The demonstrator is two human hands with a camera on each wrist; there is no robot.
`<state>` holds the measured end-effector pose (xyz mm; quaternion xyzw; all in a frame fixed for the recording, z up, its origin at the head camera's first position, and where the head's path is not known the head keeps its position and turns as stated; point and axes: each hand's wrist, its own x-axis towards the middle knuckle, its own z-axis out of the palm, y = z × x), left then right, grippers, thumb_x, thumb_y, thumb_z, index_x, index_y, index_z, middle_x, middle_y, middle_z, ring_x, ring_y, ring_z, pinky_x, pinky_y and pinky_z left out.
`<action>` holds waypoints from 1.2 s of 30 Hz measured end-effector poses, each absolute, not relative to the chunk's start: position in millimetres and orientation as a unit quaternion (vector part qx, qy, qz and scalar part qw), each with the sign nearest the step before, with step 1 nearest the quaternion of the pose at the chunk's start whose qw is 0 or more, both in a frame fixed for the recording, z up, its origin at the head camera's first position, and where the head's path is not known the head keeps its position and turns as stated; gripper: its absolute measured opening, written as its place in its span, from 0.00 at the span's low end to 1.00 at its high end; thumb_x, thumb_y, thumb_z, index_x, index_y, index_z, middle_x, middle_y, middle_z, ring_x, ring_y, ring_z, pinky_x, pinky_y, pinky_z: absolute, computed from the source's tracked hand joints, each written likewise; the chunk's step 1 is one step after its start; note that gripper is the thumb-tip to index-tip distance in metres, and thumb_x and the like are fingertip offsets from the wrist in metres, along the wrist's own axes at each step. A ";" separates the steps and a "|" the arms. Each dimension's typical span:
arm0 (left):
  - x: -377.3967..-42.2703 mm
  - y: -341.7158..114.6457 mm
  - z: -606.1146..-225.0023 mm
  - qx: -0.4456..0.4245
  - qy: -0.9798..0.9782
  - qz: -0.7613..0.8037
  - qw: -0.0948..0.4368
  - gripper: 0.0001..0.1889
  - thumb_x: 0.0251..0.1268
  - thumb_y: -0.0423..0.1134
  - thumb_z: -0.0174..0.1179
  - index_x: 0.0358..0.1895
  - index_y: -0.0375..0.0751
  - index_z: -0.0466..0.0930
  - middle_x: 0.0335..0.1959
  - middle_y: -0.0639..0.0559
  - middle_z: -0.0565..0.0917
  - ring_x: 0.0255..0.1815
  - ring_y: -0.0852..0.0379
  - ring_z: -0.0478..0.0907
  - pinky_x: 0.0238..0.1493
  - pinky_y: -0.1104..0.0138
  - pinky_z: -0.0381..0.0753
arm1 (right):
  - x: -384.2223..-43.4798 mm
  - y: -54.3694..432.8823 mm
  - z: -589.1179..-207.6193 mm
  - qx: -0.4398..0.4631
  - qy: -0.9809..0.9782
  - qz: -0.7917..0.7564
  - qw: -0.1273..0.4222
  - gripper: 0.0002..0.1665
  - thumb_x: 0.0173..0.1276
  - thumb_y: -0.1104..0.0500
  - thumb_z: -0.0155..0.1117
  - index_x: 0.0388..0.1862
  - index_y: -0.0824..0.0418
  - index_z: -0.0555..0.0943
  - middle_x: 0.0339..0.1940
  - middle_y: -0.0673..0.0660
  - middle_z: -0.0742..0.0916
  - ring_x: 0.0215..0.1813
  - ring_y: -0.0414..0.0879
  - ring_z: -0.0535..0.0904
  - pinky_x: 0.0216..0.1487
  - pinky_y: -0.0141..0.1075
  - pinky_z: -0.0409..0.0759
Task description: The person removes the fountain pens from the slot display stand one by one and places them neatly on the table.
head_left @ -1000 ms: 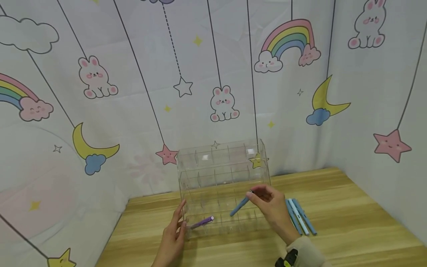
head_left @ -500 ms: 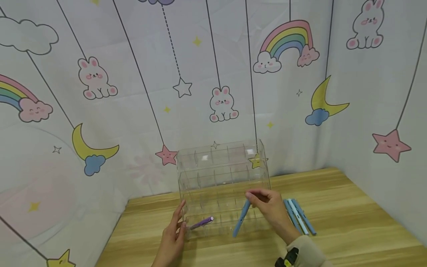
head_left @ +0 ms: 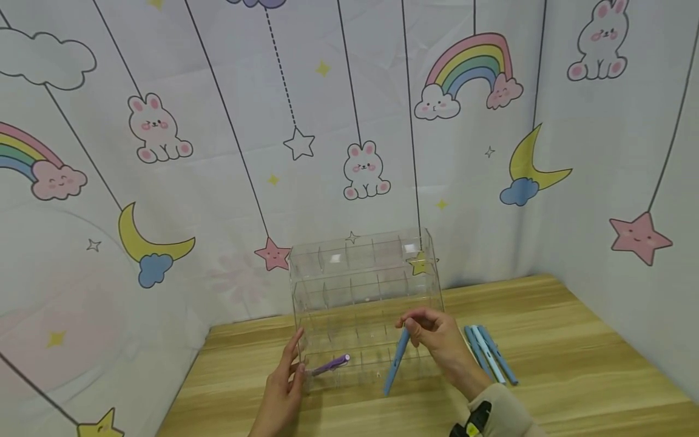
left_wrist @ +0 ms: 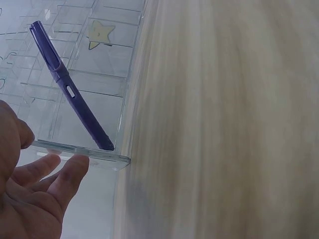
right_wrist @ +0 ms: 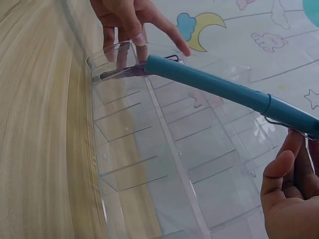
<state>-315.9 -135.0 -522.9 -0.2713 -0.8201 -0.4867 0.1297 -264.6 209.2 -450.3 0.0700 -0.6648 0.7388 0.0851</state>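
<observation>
Right hand [head_left: 443, 345], blue pen [head_left: 397, 360] pinched, hanging aslant below

White sheeting [head_left: 229, 200] printed with rabbits [head_left: 368, 173], rainbows [head_left: 472, 67] and moons [head_left: 526, 164] stands behind and on both sides of a wood-grain table [head_left: 568, 346].

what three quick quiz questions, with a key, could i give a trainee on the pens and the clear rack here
1. Open: what does the person's right grip hold?

2. True or false: the purple pen leans at a slant in the clear rack.

3. Fill in: as the person sees it, the loose pens lie on the table to the ____ of the rack.

Key: 1. A blue pen. 2. True. 3. Right.
</observation>
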 end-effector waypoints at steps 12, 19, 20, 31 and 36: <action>-315.6 -135.4 -522.8 -0.269 -0.820 -0.488 0.128 0.38 0.82 0.22 0.51 0.87 0.56 0.57 0.79 0.22 0.68 0.59 0.21 0.85 0.44 0.54 0.95 | -264.8 212.4 -454.8 0.104 -0.634 0.765 0.047 0.08 0.79 0.58 0.67 0.50 0.57 0.90 0.40 0.45 0.94 0.36 0.35 0.83 0.37 0.28 0.83; -316.2 -136.0 -522.8 -0.267 -0.820 -0.491 0.123 0.38 0.82 0.22 0.51 0.87 0.57 0.57 0.78 0.22 0.68 0.60 0.21 0.85 0.44 0.55 0.95 | -264.7 213.1 -452.9 0.098 -0.632 0.768 0.046 0.12 0.77 0.58 0.69 0.53 0.60 0.92 0.41 0.44 0.92 0.37 0.35 0.83 0.41 0.28 0.86; -316.2 -136.0 -522.8 -0.267 -0.821 -0.490 0.124 0.38 0.82 0.22 0.51 0.87 0.57 0.57 0.78 0.22 0.68 0.60 0.21 0.85 0.44 0.55 0.95 | -265.0 213.6 -452.4 0.096 -0.632 0.767 0.047 0.12 0.77 0.59 0.69 0.53 0.61 0.92 0.41 0.44 0.92 0.38 0.35 0.83 0.41 0.28 0.86; -314.0 -135.0 -522.4 -0.265 -0.824 -0.483 0.131 0.38 0.81 0.21 0.50 0.87 0.54 0.57 0.81 0.25 0.66 0.59 0.22 0.85 0.42 0.58 0.95 | -266.4 225.0 -448.2 0.104 -0.672 0.731 0.057 0.27 0.79 0.61 0.68 0.67 0.79 0.78 0.50 0.39 0.93 0.45 0.35 0.86 0.51 0.30 0.88; -314.5 -134.4 -521.7 -0.265 -0.826 -0.480 0.131 0.38 0.82 0.22 0.50 0.87 0.56 0.56 0.81 0.25 0.66 0.60 0.21 0.85 0.42 0.56 0.95 | -262.9 229.6 -443.1 0.106 -0.680 0.723 0.062 0.27 0.79 0.62 0.66 0.70 0.79 0.77 0.56 0.39 0.91 0.52 0.35 0.87 0.54 0.30 0.88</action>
